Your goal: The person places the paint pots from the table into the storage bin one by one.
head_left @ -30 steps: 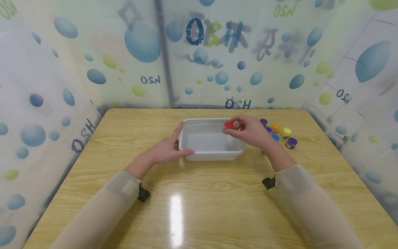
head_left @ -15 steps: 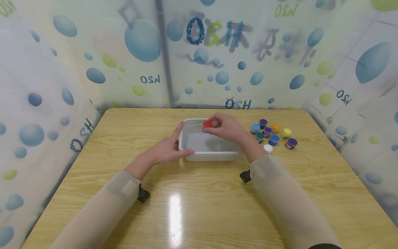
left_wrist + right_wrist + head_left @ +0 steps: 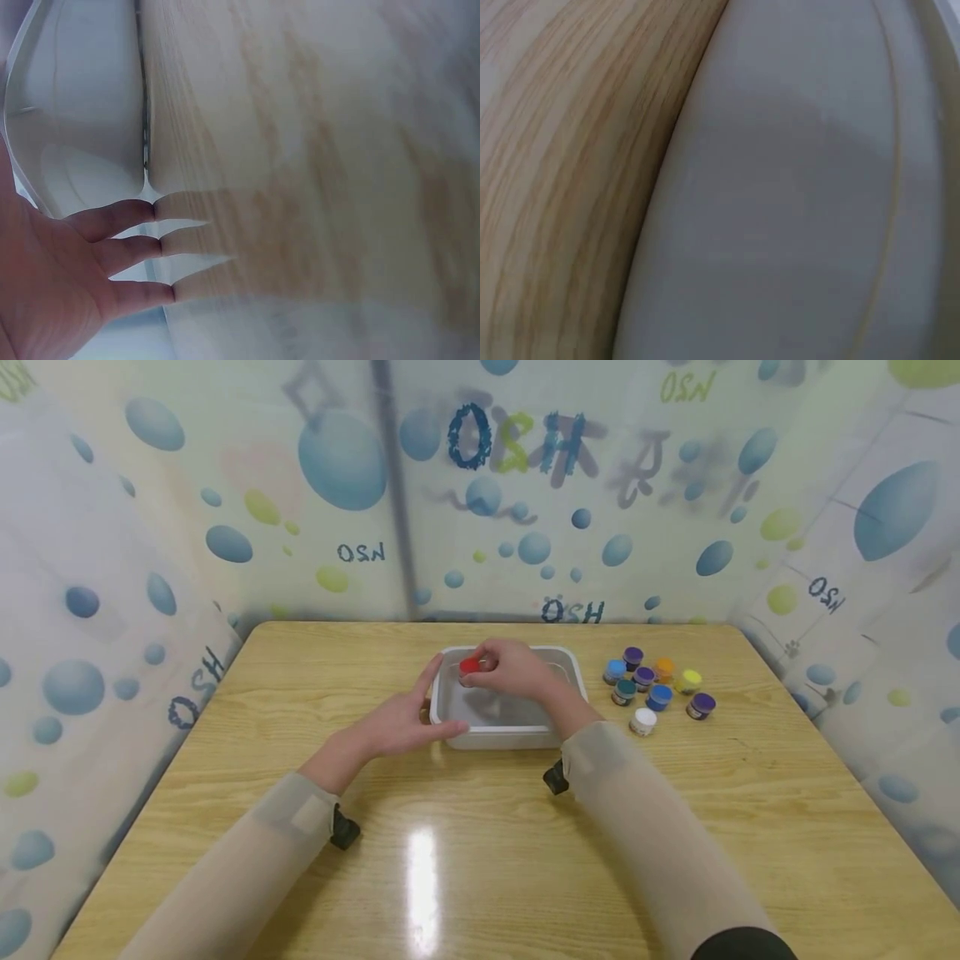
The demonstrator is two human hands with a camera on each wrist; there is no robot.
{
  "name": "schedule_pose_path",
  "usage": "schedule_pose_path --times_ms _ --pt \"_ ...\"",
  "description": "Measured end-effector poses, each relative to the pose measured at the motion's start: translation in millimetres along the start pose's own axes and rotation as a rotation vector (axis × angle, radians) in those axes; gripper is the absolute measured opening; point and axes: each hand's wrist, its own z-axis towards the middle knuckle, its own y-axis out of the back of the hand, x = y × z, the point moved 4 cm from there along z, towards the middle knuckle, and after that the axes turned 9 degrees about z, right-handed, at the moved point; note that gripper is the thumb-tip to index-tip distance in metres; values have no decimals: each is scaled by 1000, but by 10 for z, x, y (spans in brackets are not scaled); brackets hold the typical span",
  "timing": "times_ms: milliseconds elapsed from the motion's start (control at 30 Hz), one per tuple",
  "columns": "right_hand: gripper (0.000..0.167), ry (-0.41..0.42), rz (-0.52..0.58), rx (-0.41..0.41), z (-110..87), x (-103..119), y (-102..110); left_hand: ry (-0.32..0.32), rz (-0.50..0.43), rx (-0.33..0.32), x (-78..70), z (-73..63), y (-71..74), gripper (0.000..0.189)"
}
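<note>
A white rectangular plastic tub [image 3: 510,741] sits on the wooden table. At its left end is my left hand [image 3: 393,723], the thumb lying over the front rim and the index finger along the side near the back corner. In the left wrist view the other fingers [image 3: 124,255] stretch out low beside the tub wall [image 3: 90,105]. My right hand [image 3: 517,670] pinches a small paint pot with a red lid [image 3: 468,667] over the tub's left part, within the rim. The right wrist view shows only the tub's outer wall [image 3: 780,187] and the tabletop; hand and pot are out of it.
Several small paint pots stand grouped right of the tub, among them a white-lidded pot [image 3: 643,722], a yellow-lidded pot [image 3: 689,682], an orange-lidded pot [image 3: 664,670] and a purple-lidded pot [image 3: 701,706]. A patterned curtain [image 3: 480,543] rises behind the table [image 3: 360,660].
My right hand has carried the red-lidded paint pot leftward across the tub, from its right end to its left part. The left hand has stayed in place.
</note>
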Motion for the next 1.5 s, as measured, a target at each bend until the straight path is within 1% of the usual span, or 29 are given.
schedule_pose_path --times_ms 100,167,300,400,600,767,933,1100,1267,1333,1500 --pt "36 -1 -11 11 28 -13 -46 -13 16 3 4 3 -4 123" --pt "34 -14 -11 18 38 -27 -73 -10 27 4 -1 2 0 123" --pt "30 -62 22 50 37 -56 -117 -3 40 12 -6 1 7 123" --pt "29 -82 47 65 37 -70 -137 6 45 16 -6 -1 11 124" --pt "34 -69 6 78 58 -102 -170 19 39 19 -16 -11 20 123" --pt "36 -43 -54 106 69 -116 -206 13 28 22 -18 -14 19 123" --pt "37 -32 -76 135 46 -87 -221 11 25 16 -25 -16 23 123" --pt "40 -40 -63 153 28 -77 -230 6 21 13 -21 -8 18 123" --pt "42 -87 -2 144 30 -105 -225 0 19 16 -14 8 8 124" --pt "42 -98 5 143 32 -111 -219 2 21 16 -13 10 8 124" --pt "42 -80 -13 151 40 -118 -206 8 23 17 -13 3 14 125"
